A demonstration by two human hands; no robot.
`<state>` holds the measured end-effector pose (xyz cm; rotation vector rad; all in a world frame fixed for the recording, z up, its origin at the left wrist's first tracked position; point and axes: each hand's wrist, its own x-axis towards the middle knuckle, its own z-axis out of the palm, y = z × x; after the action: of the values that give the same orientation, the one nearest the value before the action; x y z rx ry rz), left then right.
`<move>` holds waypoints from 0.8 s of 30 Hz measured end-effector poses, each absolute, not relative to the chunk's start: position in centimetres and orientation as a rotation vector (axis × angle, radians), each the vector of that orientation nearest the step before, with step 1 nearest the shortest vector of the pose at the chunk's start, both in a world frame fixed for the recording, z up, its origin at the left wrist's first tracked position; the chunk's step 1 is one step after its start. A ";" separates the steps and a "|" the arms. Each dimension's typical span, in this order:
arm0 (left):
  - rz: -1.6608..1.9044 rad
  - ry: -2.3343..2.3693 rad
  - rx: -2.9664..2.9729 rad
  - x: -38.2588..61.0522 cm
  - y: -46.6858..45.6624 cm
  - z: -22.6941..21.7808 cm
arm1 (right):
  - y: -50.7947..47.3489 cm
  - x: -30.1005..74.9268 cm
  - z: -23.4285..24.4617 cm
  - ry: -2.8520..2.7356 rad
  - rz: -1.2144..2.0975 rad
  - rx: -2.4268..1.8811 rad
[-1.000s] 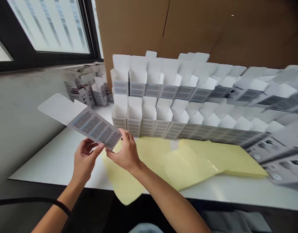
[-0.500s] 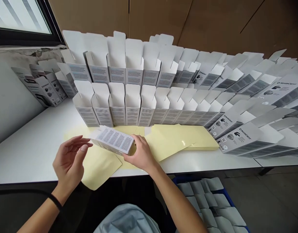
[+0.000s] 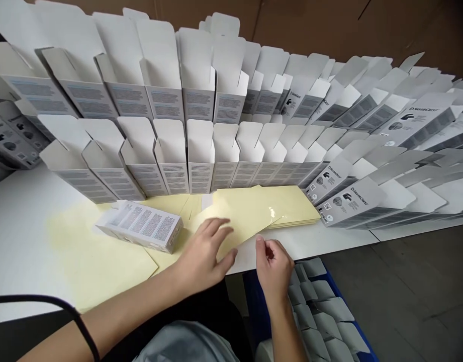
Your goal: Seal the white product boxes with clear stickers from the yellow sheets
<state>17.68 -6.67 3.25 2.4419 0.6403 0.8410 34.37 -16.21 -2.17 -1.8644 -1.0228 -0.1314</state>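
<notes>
A small grey-and-white printed carton (image 3: 141, 231) lies on its side on pale yellow sheets (image 3: 250, 211) on the white table (image 3: 16, 236). My left hand (image 3: 206, 254) lies over the yellow sheets just right of the carton, fingers stretched out and apart, holding nothing. My right hand (image 3: 274, 264) hovers off the table's front edge above a blue bin; its fingers curl loosely with the thumb and forefinger apart, and nothing shows in them.
Two stacked rows of upright open-flapped cartons (image 3: 186, 146) stand behind the yellow sheets. More cartons (image 3: 367, 201) lie tipped over on the right. A blue bin (image 3: 317, 311) of grey moulded pieces sits below the table edge. Brown cardboard (image 3: 310, 25) fills the background.
The carton has been let go and lies on the yellow sheets. My left hand crossed to the right of it. My right hand drew back off the table edge. The view shifted right and down.
</notes>
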 end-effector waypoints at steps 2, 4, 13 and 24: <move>0.824 0.865 2.423 20.2 -4.8 1.7 | -15.9 34.8 -2.2 -1.001 0.057 -1.912; 0.768 0.994 2.344 21.6 -3.1 0.2 | -15.4 34.7 -2.1 -0.918 0.244 -1.879; 1.035 0.904 2.116 20.6 -2.9 -1.3 | -13.7 33.4 -1.2 -0.374 0.840 -1.214; 1.120 0.800 1.817 20.9 -3.2 -1.4 | -13.6 33.1 0.6 -0.328 0.715 -1.174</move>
<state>20.86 -3.20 -1.37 1.8173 0.7996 1.1196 33.12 -13.58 0.56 -1.1742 -0.3282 0.7154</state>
